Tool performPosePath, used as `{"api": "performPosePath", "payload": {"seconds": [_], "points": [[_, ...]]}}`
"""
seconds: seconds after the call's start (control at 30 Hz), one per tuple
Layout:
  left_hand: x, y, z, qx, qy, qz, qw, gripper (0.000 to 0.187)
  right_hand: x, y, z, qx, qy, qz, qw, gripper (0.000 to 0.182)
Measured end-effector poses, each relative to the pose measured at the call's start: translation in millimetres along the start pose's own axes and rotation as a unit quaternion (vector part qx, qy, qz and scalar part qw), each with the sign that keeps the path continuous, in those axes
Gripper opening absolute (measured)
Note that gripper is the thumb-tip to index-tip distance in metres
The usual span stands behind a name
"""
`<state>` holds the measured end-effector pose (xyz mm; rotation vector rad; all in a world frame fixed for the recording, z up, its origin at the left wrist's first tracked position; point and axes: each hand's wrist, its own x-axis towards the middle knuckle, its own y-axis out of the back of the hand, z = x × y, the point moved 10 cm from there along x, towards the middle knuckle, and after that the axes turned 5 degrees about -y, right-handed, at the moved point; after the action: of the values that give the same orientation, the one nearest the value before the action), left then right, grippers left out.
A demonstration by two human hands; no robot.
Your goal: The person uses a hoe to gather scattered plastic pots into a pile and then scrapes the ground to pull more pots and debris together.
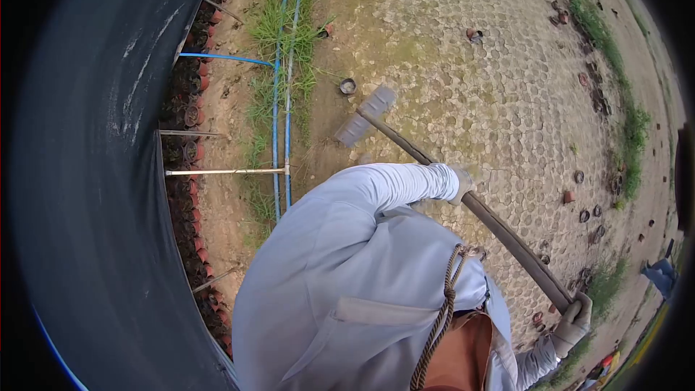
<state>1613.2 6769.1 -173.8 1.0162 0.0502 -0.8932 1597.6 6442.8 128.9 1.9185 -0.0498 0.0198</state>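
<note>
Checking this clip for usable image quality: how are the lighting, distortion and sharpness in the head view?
Head view: flat, even daylight with no hard shadows or glare; strong fisheye bending, with black corners and the paved ground curving; the rake head looks smeared, while the left hand, right hand and handle are fairly sharp; the dark netting on the left shows little detail.

Black sheet (pixel 87 174) fills the left side, with a row of small red pots (pixel 194 152) along its edge on bare soil. Two blue pipes (pixel 282 101) run through a grass strip (pixel 271 36) beside cobbled paving (pixel 492 87), a white rod (pixel 224 171) crossing to them. Loose pots (pixel 590 210) lie scattered on the paving, one tin (pixel 348 86) near the pipes.
</note>
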Motion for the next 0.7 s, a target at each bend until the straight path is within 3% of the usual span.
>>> {"api": "performPosePath", "payload": {"seconds": [0.07, 0.13, 0.2, 0.33, 0.47, 0.53, 0.7], "points": [[-3.7, -4.0, -25.6, 0.0, -0.016, -0.041, 0.999, 0.039, 9.6, -46.1, -7.5, -0.071, -0.059, -0.144, 0.985, 0.015], [-8.0, -9.5, -58.8, 0.015, -0.033, -0.078, 0.996, 0.034, 16.7, -87.3, -25.4, -0.06, 0.004, -0.18, 0.982, 0.016], [-18.0, 4.2, -103.8, 0.009, -0.021, -0.113, 0.993, 0.036, 12.5, -148.7, -15.2, 0.078, -0.207, -0.298, 0.928, 0.019], [-52.5, 48.0, -229.0, 0.044, 0.022, -0.139, 0.989, 0.043, 17.4, -261.7, -112.6, 0.179, -0.171, -0.485, 0.839, 0.057], [-96.3, 130.3, -379.8, 0.143, 0.137, -0.156, 0.968, 0.042, 64.8, -376.6, -235.6, 0.322, -0.186, -0.493, 0.787, 0.064], [-112.2, 163.3, -457.7, 0.186, 0.208, -0.149, 0.949, 0.041, 103.6, -427.9, -317.5, 0.288, -0.112, -0.499, 0.81, 0.063], [-139.4, 191.4, -546.1, 0.178, 0.317, -0.124, 0.923, 0.041, 142.0, -541.9, -469.5, 0.205, -0.066, -0.541, 0.813, 0.055]]}}
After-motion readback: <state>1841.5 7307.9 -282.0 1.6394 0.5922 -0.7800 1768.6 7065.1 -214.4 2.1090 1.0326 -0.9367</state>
